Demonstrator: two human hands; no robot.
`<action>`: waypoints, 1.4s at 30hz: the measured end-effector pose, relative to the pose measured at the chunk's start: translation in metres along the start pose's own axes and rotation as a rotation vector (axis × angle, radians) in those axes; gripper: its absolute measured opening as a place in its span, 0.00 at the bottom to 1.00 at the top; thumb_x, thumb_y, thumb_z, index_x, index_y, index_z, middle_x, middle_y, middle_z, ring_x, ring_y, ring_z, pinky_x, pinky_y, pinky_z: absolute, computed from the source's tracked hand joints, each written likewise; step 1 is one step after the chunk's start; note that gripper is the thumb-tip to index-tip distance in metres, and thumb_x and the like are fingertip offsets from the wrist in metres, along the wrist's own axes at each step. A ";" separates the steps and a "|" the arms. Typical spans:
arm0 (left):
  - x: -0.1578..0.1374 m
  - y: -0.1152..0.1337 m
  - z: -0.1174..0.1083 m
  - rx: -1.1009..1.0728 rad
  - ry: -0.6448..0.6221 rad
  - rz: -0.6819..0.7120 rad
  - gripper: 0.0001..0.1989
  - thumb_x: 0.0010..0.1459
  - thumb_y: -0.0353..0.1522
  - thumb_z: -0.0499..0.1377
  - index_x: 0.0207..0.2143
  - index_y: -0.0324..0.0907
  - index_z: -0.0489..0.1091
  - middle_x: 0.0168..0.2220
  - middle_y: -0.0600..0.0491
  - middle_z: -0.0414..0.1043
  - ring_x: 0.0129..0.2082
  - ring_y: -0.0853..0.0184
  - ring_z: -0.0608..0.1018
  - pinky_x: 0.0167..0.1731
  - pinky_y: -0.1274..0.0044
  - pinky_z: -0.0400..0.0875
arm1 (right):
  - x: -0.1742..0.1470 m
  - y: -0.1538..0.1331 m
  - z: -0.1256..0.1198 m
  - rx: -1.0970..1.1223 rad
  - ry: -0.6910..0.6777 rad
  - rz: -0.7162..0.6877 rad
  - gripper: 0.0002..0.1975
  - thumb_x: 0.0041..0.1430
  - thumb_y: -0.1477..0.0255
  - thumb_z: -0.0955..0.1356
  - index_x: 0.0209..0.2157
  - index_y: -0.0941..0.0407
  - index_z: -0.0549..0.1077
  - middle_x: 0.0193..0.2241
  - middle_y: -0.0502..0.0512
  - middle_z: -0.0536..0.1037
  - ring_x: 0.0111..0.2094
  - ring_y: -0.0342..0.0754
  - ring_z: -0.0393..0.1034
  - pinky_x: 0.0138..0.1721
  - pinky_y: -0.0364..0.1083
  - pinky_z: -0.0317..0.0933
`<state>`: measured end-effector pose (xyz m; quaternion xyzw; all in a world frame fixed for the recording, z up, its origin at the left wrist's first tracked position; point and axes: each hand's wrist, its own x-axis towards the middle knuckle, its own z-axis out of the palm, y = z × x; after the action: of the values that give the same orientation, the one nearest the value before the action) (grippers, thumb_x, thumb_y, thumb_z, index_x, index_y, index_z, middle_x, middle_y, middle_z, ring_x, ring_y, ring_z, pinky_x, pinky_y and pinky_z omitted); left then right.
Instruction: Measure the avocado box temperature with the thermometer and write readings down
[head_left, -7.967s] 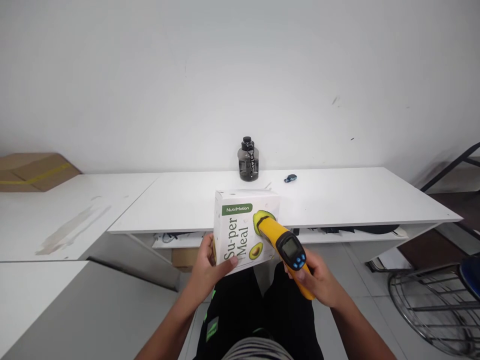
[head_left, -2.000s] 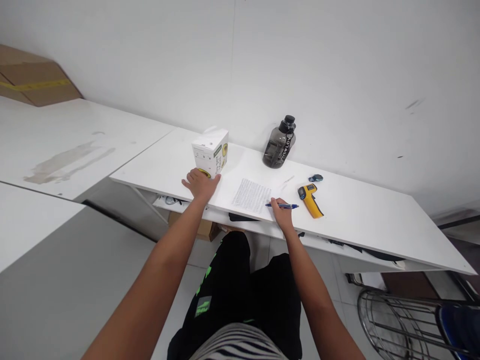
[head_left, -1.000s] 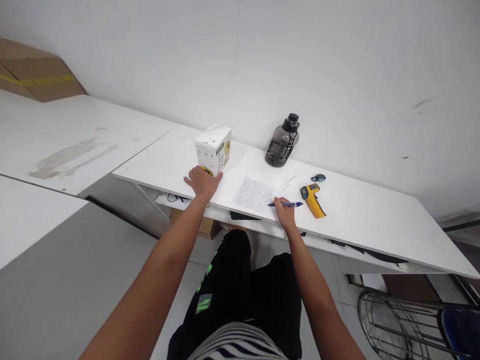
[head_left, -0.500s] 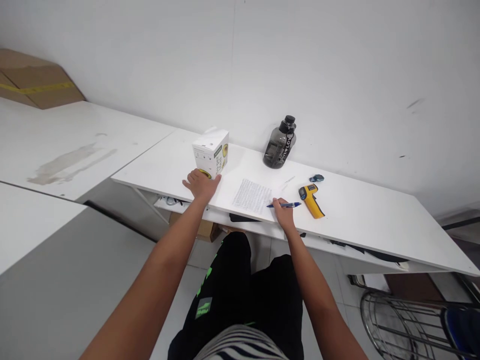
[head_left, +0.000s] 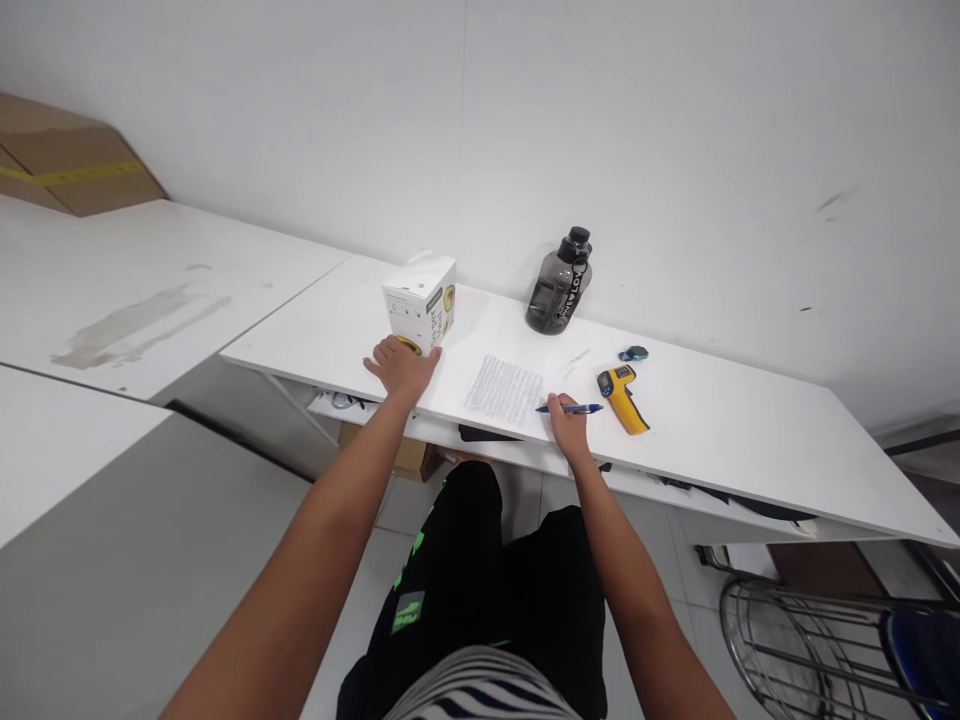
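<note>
My left hand (head_left: pixel 401 367) rests at the foot of a white carton (head_left: pixel 412 313) printed with avocado pictures. Its fingers are spread, with the thumb by the carton's front corner. In my right hand (head_left: pixel 568 424) is a blue pen (head_left: pixel 576 409), held between thumb and fingers, its tip pointing left. The tip is at the right edge of a block of dense writing (head_left: pixel 505 390) on the white surface; any paper edges are hard to make out. To the right of the pen lies a yellow and black infrared thermometer (head_left: pixel 624 402).
A dark water bottle (head_left: pixel 556 288) stands near the wall. Behind the thermometer is a small dark teal object (head_left: pixel 634 353). The narrow white table (head_left: pixel 735 430) has a shelf below. A taped cardboard box (head_left: pixel 71 160) sits far left; a metal-framed chair (head_left: pixel 810 640) is at lower right.
Almost nothing differs. The pen and my right hand have shifted very slightly right relative to the writing; my left hand stays at the carton.
</note>
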<state>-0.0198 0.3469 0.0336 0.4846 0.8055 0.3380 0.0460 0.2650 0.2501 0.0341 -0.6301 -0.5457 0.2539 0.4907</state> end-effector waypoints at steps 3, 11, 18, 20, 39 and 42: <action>0.000 -0.001 0.001 -0.001 -0.004 -0.002 0.40 0.53 0.51 0.60 0.58 0.33 0.56 0.60 0.28 0.63 0.66 0.40 0.59 0.67 0.47 0.42 | -0.001 0.000 0.000 -0.003 -0.003 -0.007 0.19 0.57 0.54 0.62 0.19 0.51 0.64 0.22 0.50 0.71 0.32 0.52 0.66 0.37 0.49 0.59; 0.001 -0.002 0.002 -0.002 -0.020 -0.002 0.40 0.53 0.51 0.60 0.58 0.33 0.55 0.60 0.28 0.62 0.66 0.39 0.58 0.66 0.45 0.41 | 0.001 0.002 -0.005 0.048 -0.050 0.027 0.19 0.57 0.56 0.65 0.19 0.52 0.63 0.18 0.46 0.64 0.28 0.48 0.61 0.34 0.47 0.57; 0.001 -0.001 -0.002 -0.008 -0.019 -0.003 0.39 0.53 0.51 0.59 0.57 0.31 0.58 0.59 0.28 0.63 0.65 0.41 0.60 0.67 0.48 0.42 | 0.005 0.011 -0.003 0.160 0.027 0.010 0.22 0.61 0.50 0.64 0.34 0.54 0.74 0.24 0.48 0.70 0.28 0.47 0.66 0.35 0.47 0.61; 0.001 -0.003 -0.002 -0.006 -0.018 0.002 0.39 0.54 0.51 0.59 0.56 0.31 0.58 0.59 0.28 0.63 0.65 0.42 0.60 0.67 0.48 0.43 | 0.006 0.015 0.000 0.206 0.068 -0.001 0.25 0.63 0.48 0.62 0.46 0.54 0.73 0.28 0.49 0.73 0.27 0.47 0.66 0.35 0.47 0.63; 0.003 -0.008 0.003 0.013 -0.012 0.013 0.39 0.55 0.52 0.58 0.57 0.31 0.56 0.60 0.27 0.63 0.66 0.43 0.60 0.66 0.48 0.42 | 0.015 0.030 0.013 0.063 -0.066 -0.044 0.28 0.64 0.66 0.60 0.63 0.56 0.68 0.47 0.59 0.80 0.30 0.47 0.72 0.44 0.51 0.70; 0.003 -0.007 0.002 0.007 -0.021 0.009 0.38 0.55 0.51 0.58 0.57 0.33 0.56 0.60 0.27 0.63 0.66 0.42 0.60 0.66 0.46 0.43 | 0.013 0.026 0.013 0.127 -0.080 -0.024 0.27 0.63 0.64 0.62 0.62 0.55 0.69 0.46 0.58 0.81 0.30 0.47 0.72 0.45 0.51 0.70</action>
<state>-0.0254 0.3481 0.0288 0.4921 0.8038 0.3302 0.0512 0.2690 0.2691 0.0088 -0.5804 -0.5553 0.3070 0.5104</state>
